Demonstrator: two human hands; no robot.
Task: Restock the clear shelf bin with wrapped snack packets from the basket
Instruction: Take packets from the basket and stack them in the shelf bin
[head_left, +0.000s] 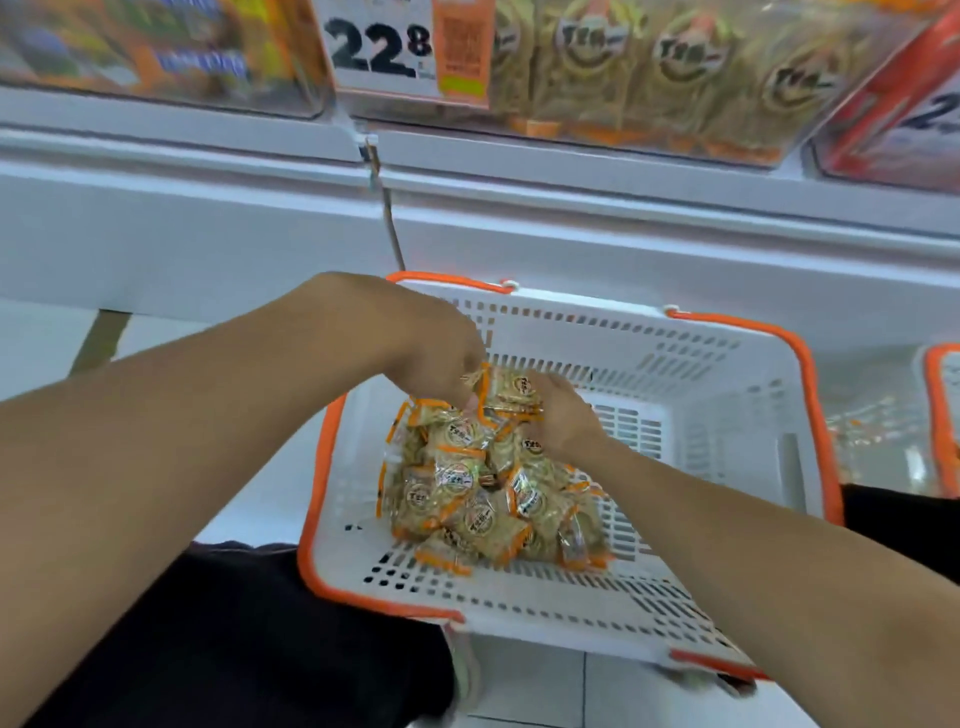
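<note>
A white perforated basket (701, 415) with an orange rim sits low in front of me. A heap of clear-wrapped snack packets (483, 499) with orange ends lies in its left half. My left hand (431, 353) and my right hand (563, 415) meet above the heap, and together they grip a small bunch of packets (511, 392) lifted off the top. Up on the shelf, the clear bin (649, 78) holds a row of the same packets standing upright.
A price tag reading 22.8 (410, 47) hangs at the bin's left. Other clear bins with different goods stand to the left (156, 52) and right (904, 104). A white shelf front (208, 223) runs below them. A second orange-rimmed basket (943, 415) shows at the right edge.
</note>
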